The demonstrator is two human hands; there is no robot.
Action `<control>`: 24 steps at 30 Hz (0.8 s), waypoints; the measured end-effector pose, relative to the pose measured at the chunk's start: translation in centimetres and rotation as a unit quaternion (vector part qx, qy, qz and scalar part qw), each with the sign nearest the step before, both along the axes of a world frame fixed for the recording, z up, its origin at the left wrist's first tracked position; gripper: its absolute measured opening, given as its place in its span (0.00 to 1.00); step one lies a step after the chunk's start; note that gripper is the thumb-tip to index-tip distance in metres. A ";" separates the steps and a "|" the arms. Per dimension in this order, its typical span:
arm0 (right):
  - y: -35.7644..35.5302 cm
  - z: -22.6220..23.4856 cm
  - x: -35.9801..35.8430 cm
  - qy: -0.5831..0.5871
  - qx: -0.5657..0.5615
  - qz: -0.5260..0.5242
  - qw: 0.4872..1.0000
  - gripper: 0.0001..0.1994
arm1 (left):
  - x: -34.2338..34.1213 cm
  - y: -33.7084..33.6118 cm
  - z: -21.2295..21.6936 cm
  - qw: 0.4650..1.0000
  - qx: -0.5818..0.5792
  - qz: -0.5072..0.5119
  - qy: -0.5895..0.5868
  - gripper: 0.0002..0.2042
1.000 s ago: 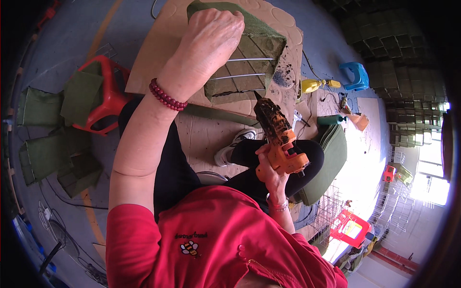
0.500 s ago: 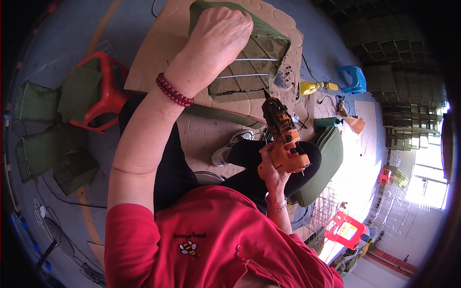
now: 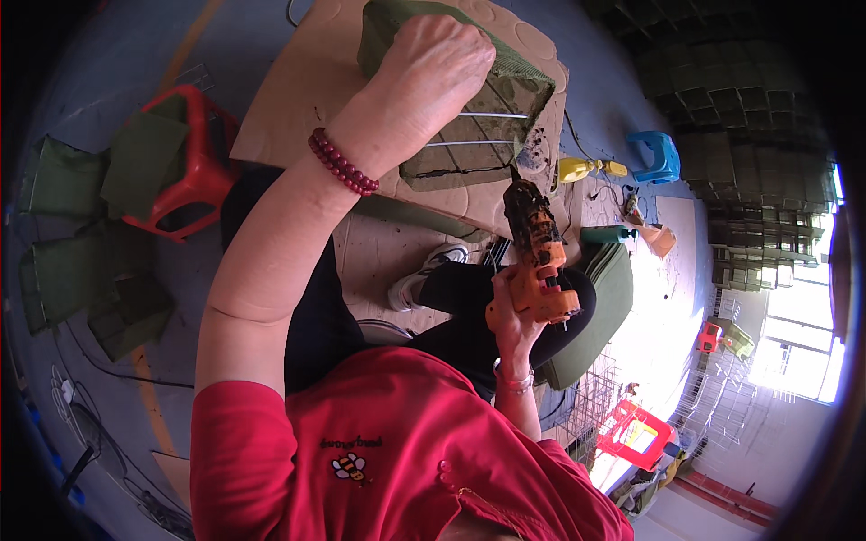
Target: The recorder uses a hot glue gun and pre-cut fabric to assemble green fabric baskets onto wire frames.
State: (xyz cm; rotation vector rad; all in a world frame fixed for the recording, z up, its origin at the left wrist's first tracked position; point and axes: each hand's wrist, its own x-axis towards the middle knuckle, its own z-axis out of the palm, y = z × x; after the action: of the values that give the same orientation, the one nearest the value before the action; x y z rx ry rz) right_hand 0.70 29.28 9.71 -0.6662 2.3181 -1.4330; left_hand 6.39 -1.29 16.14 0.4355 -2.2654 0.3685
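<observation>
My left hand (image 3: pixel 431 77), with a dark red bead bracelet on the wrist, is closed over the rim of a green fabric-covered wire-frame box (image 3: pixel 494 97). White and dark wires cross the box's open side. In my right hand (image 3: pixel 514 332) is an orange glue gun (image 3: pixel 547 270), its front half crusted black. The nozzle points away from me, at the box's near right corner; whether it touches cannot be made out. My left fingertips are hidden behind the back of the hand.
Cardboard (image 3: pixel 275 126) covers the work surface under the box. A red stool (image 3: pixel 194 171) with green panels stands at left. To the right are a yellow bottle (image 3: pixel 577 169), a blue stool (image 3: pixel 658 156), a green bottle (image 3: pixel 606 234) and a green padded seat (image 3: pixel 600 311). Cables lie around.
My left hand and the box have shifted slightly right. The glue gun's nozzle has moved right along the box's near edge toward its corner. Both hands keep their hold.
</observation>
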 end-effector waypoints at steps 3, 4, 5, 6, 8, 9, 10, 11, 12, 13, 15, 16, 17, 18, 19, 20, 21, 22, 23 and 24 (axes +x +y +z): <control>-0.1 0.0 -0.4 0.017 -0.015 0.016 1.000 0.12 | 0.0 0.3 0.3 1.000 0.002 0.009 -0.015 0.11; -0.2 0.1 -0.5 0.021 -0.017 0.020 0.999 0.13 | 0.0 0.4 0.4 0.999 0.008 0.016 -0.033 0.11; -0.2 0.2 -0.6 0.024 -0.019 0.024 0.999 0.13 | 0.0 0.3 0.4 0.999 0.009 0.017 -0.032 0.11; -0.3 0.2 -0.6 0.025 -0.019 0.026 0.999 0.13 | 0.0 0.3 0.2 1.000 0.006 0.005 -0.015 0.10; -0.5 0.3 -0.6 0.014 -0.037 0.003 0.999 0.13 | 0.0 0.2 0.0 1.000 0.003 -0.005 0.002 0.10; -0.6 0.3 -0.7 0.015 -0.036 0.005 0.999 0.13 | -0.1 0.2 0.0 1.000 0.008 -0.009 0.006 0.10; -0.6 0.4 -0.8 0.022 -0.040 0.012 0.999 0.13 | -0.1 0.2 -0.1 1.000 0.012 -0.012 0.009 0.10; -0.7 0.4 -1.0 0.028 -0.044 0.018 0.998 0.13 | -0.1 0.2 -0.1 1.000 0.013 -0.010 0.010 0.10; -0.8 0.4 -1.1 0.029 -0.043 0.019 0.998 0.13 | -0.1 0.2 -0.1 1.000 0.010 -0.011 0.014 0.09; -0.8 0.4 -1.2 0.048 -0.049 0.020 0.997 0.13 | -0.1 0.2 -0.1 1.000 0.008 -0.013 0.018 0.09; -0.6 0.0 -1.7 0.068 -0.053 0.023 0.996 0.13 | 0.0 0.4 0.1 1.000 0.012 -0.012 0.017 0.08; -0.3 -0.6 -2.4 0.212 0.002 0.056 0.976 0.13 | 0.1 0.4 0.2 1.000 0.015 -0.012 0.015 0.08; 0.0 -0.9 -2.8 0.350 0.057 0.088 0.931 0.13 | 0.0 0.5 0.2 1.000 0.016 -0.011 0.016 0.08; -0.1 -0.8 -2.8 0.351 0.057 0.089 0.930 0.13 | -0.1 0.5 0.2 1.000 0.028 -0.008 0.001 0.07; -0.1 -0.6 -2.8 0.302 0.050 0.073 0.949 0.13 | -0.2 0.5 0.2 0.999 0.041 -0.005 -0.013 0.07; -0.2 -0.5 -2.8 0.253 0.043 0.058 0.965 0.14 | -0.2 0.6 0.2 0.999 0.042 -0.004 -0.012 0.07; -0.2 -0.6 -2.8 0.254 0.044 0.059 0.964 0.14 | -0.2 0.6 0.3 0.999 0.036 0.005 -0.018 0.07; -0.2 -0.8 -3.0 0.278 0.045 0.067 0.957 0.14 | -0.2 0.6 0.3 0.999 0.030 0.014 -0.024 0.07; -0.3 -0.8 -3.1 0.302 0.045 0.076 0.949 0.13 | -0.1 0.6 0.3 0.999 0.031 0.015 -0.023 0.07; -0.6 -0.3 -2.9 0.302 0.046 0.077 0.949 0.13 | -0.1 0.6 0.2 0.999 0.027 0.012 -0.019 0.07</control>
State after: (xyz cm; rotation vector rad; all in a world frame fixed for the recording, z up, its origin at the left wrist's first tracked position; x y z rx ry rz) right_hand -2.17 28.64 9.37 -1.3815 2.6682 -1.1500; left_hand 6.30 -0.65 16.36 0.4863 -2.3133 0.3317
